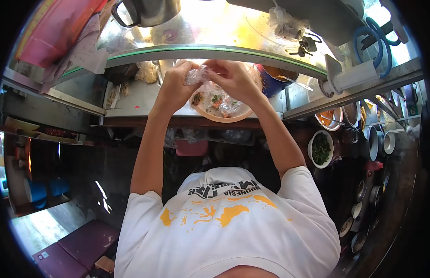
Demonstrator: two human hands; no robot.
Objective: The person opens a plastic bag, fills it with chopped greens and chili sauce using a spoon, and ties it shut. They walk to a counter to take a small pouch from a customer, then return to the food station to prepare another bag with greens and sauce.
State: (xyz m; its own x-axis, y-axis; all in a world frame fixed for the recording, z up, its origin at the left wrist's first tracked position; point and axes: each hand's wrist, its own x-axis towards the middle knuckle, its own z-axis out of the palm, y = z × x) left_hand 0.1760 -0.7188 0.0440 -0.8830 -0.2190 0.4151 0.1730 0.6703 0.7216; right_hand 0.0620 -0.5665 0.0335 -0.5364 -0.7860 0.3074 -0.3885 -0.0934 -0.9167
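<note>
A clear plastic bag (196, 75) is gathered between my two hands behind the counter glass. My left hand (176, 87) grips it from the left with curled fingers. From the other side my right hand (234, 79) pinches the crinkled plastic near its top. Just below them is a round, pale basin (223, 119) holding several clear bags of food with green and orange bits. Glare and the fingers hide part of the bag, so its contents are hard to make out.
Right of the basin stands a blue pot (273, 85) with a ladle in it. A glass shelf edge (201, 50) crosses above my wrists, with a metal mug (152, 11) on top. A bowl of chopped greens (320, 149) and several other dishes line the right side.
</note>
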